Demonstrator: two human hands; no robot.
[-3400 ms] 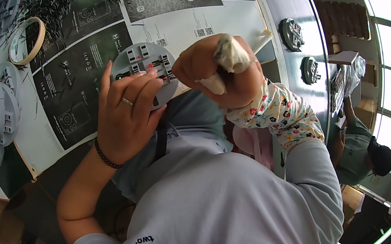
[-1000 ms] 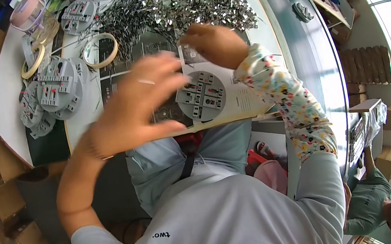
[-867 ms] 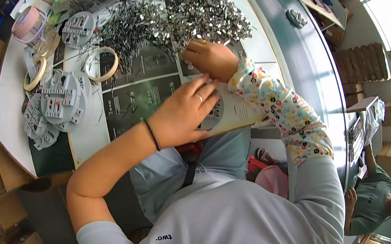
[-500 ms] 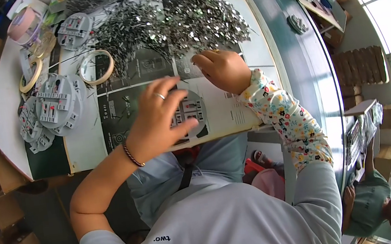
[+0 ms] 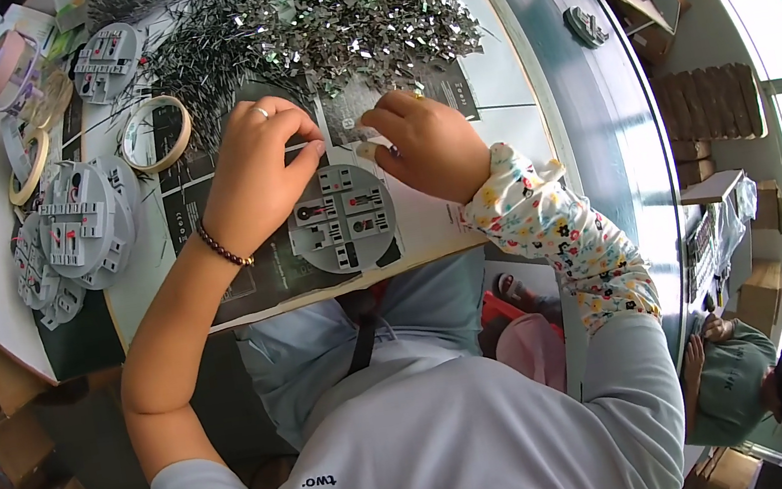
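Observation:
A round grey plastic disc (image 5: 349, 251) with raised slots and small red and black parts lies on the printed sheet in front of me. Just beyond its upper left edge is my left hand (image 5: 259, 158), thumb and forefinger pinched together; anything between the tips is too small to make out. My right hand (image 5: 426, 143) hovers by the disc's upper right edge, fingers bent and thumb apart from the forefinger, with nothing visible in it. Past both hands spreads a heap of small shiny metal pieces (image 5: 378, 19), beside a pile of thin dark pins (image 5: 207, 59).
At the left, similar grey discs (image 5: 75, 226) are stacked, with another disc (image 5: 109, 62) farther back. Rolls of tape (image 5: 156, 134) and a pink-lidded clear container (image 5: 8, 67) stand nearby. Another person (image 5: 745, 379) sits at the far right.
My left hand has moved forward off the disc, and its spread fingers have come together in a pinch. My right hand's thumb and forefinger have parted. The view has shifted slightly.

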